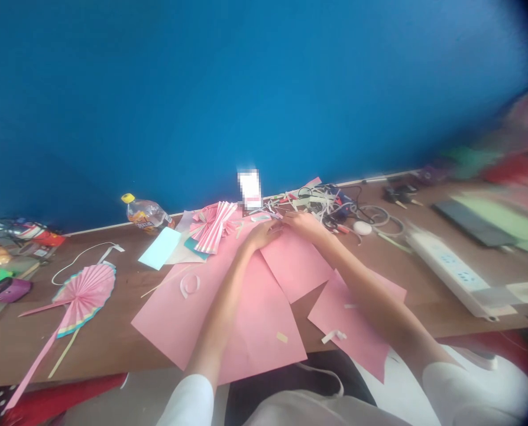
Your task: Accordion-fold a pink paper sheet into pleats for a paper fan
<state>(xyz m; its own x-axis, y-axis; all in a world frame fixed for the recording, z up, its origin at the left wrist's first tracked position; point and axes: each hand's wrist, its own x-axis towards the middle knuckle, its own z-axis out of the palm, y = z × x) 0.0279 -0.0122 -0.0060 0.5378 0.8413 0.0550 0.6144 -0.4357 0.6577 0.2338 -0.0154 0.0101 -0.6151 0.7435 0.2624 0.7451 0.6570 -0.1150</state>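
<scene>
Both my hands are stretched out to the back of the table, close together over pink paper. My left hand (pixel 264 234) lies at the upper edge of the large pink sheet (pixel 264 319); its fingers are blurred. Beside it, my right hand (pixel 300 221) is bent downward above a smaller pink sheet (pixel 297 266), near the tangled cables (pixel 321 201). What either hand holds, if anything, is too small to make out. Left of them sits a striped, pleated pink paper piece (pixel 217 228). A phone with a bright screen (pixel 250 189) stands just behind.
At left lie a pink paper fan (pixel 84 293) and a purple tape roll (pixel 7 290). A bottle (pixel 146 214) leans near light-blue paper (pixel 160 248). Another pink sheet (pixel 334 307) lies under my right forearm; a white power strip (pixel 450 269) is at right.
</scene>
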